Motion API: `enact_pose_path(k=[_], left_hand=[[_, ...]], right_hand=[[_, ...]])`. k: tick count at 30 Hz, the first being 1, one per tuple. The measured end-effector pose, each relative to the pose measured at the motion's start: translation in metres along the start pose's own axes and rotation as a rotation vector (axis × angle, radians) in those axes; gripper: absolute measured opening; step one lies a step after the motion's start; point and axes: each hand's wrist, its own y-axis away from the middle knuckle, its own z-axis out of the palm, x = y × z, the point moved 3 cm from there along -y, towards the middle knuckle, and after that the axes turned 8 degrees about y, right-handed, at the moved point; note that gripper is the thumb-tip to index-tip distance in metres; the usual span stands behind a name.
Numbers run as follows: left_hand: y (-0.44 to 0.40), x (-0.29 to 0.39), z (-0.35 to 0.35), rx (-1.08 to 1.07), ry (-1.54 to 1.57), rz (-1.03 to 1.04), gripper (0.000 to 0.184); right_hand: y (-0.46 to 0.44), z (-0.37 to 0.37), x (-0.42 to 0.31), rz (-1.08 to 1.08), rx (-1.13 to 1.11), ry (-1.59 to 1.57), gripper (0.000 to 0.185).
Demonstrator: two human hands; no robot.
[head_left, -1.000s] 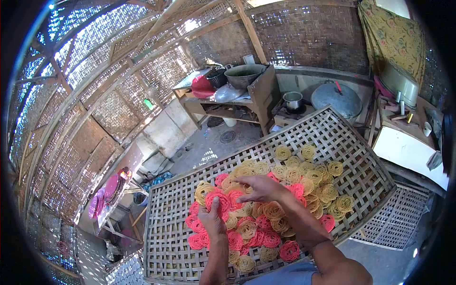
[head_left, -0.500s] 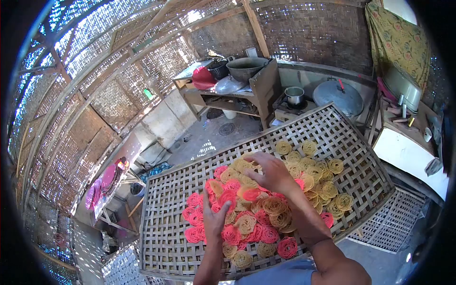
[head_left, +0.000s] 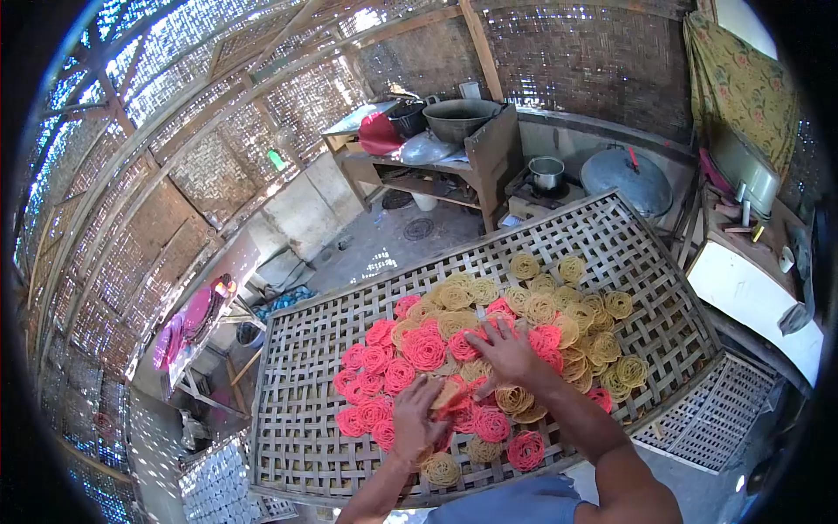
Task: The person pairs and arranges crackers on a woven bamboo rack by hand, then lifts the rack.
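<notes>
Pink coiled crackers (head_left: 424, 349) and pale yellow coiled crackers (head_left: 602, 348), round and lacy, lie heaped on a large woven bamboo tray (head_left: 305, 384). At the near left of the pile is my left hand (head_left: 417, 421), fingers and thumb apart, beside a tilted yellow cracker (head_left: 449, 393) with pink ones behind it; I cannot tell how firmly it touches them. My right hand (head_left: 508, 354) rests over the middle of the heap with its fingers spread, touching pink crackers and covering part of them.
Beyond the tray, a wooden shelf (head_left: 489, 157) carries a big pan (head_left: 458, 120). A small pot (head_left: 547, 172) sits on a stove next to a large domed lid (head_left: 627, 182). On the right stands a white-sided cabinet (head_left: 742, 297); a second woven tray (head_left: 709, 410) lies below.
Both hands have come nearer to me and lower onto the heap. A pink cracker that was by my left fingers now lies flat among the others. The view has shifted slightly.
</notes>
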Motion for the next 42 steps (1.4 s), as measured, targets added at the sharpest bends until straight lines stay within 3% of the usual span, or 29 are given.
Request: enact_pose_path(k=[2,5,9,11,18,21,25,26,29,30,34,37,38,41,42], left_hand=[[-0.005,-0.01,-0.001,0.103,0.041,0.027,0.065],[-0.011,-0.016,-0.001,0.243,0.34,-0.1,0.061],[-0.035,-0.002,-0.006,0.354,0.87,-0.407,0.044],[-0.042,-0.005,-0.006,0.451,0.995,-0.371,0.043],[-0.069,0.002,-0.025,0.577,1.378,-0.289,0.045],[-0.076,0.003,-0.026,0.586,1.469,-0.276,0.045],[-0.081,0.006,-0.02,0.585,1.542,-0.283,0.045],[-0.081,0.01,-0.018,0.583,1.564,-0.295,0.045],[-0.077,0.002,-0.002,0.516,1.579,-0.303,0.045],[-0.075,0.008,-0.002,0.497,1.515,-0.339,0.046],[-0.071,0.005,-0.003,0.422,1.332,-0.42,0.047],[-0.065,-0.001,0.003,0.408,1.403,-0.461,0.046],[-0.064,-0.001,0.004,0.416,1.452,-0.469,0.045],[-0.063,-0.005,0.006,0.46,1.484,-0.432,0.045],[-0.064,0.0,0.002,0.457,1.439,-0.44,0.045]], right_hand=[[0.004,0.004,0.003,0.01,0.064,-0.025,0.12],[0.008,-0.003,-0.003,-0.007,0.111,-0.013,0.105],[0.013,-0.008,-0.014,-0.055,0.199,-0.021,0.077],[0.013,-0.011,-0.015,-0.059,0.11,-0.064,0.074],[0.008,-0.038,-0.01,0.016,0.417,-0.27,0.03],[0.002,-0.056,0.0,0.116,0.386,-0.721,0.032],[-0.016,-0.07,-0.004,0.086,0.491,-1.346,0.038],[-0.025,-0.064,-0.006,0.059,0.489,-1.389,0.043],[-0.025,-0.067,-0.025,-0.003,0.852,-0.614,0.044],[-0.035,-0.034,-0.028,0.099,0.672,-0.95,0.047],[-0.031,0.006,-0.047,0.118,0.487,-1.436,0.051],[-0.029,-0.005,-0.037,0.199,0.699,-1.201,0.027],[-0.03,-0.011,-0.03,0.282,0.767,-1.299,0.018],[-0.034,-0.013,-0.011,0.419,0.651,-1.625,0.019],[-0.039,-0.007,-0.011,0.339,0.753,-1.412,0.024]])
